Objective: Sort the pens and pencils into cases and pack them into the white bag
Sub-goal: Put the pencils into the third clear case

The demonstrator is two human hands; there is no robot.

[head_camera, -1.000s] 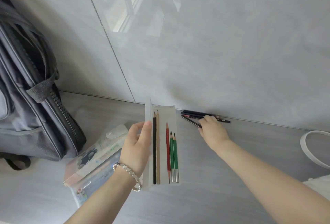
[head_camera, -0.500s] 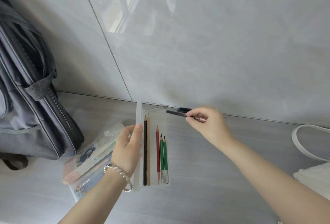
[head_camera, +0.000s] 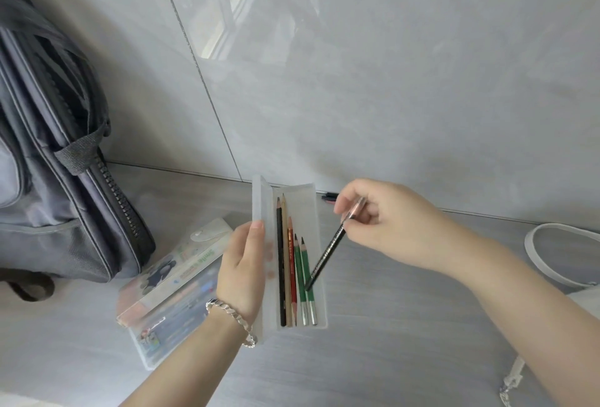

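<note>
1. A second ago my right hand (head_camera: 388, 225) was down at the loose pens by the wall; now it is lifted and over the open clear case (head_camera: 310, 212), its fingers (head_camera: 352, 200) pinched shut on a black pencil (head_camera: 326, 255). The pencil slants down and to the left, its lower tip at or just above the two green pencils (head_camera: 303, 272) in the case; I cannot tell whether it touches them.

2. My left hand (head_camera: 242, 272) has stayed on the case's raised lid (head_camera: 259, 208), thumb and fingers closed around its edge and holding it up.

3. In the case lie a black pencil, a tan one, a red one and the two green ones, side by side along its length.

4. I judge this as one more pencil about to join the sorted set. At least one dark pen (head_camera: 329, 196) lies by the wall behind the case, so sorting is not done, and nothing is packed yet.

5. The surface (head_camera: 389, 341) is grey with a faint wood grain. A second, printed case (head_camera: 168, 280) sits left of my left hand, touching the grey backpack (head_camera: 48, 179) or just beside it.

6. The white bag (head_camera: 552, 264) shows only as a handle loop at the right edge. The glossy grey tiled wall (head_camera: 389, 82) behind reflects a window.
</note>
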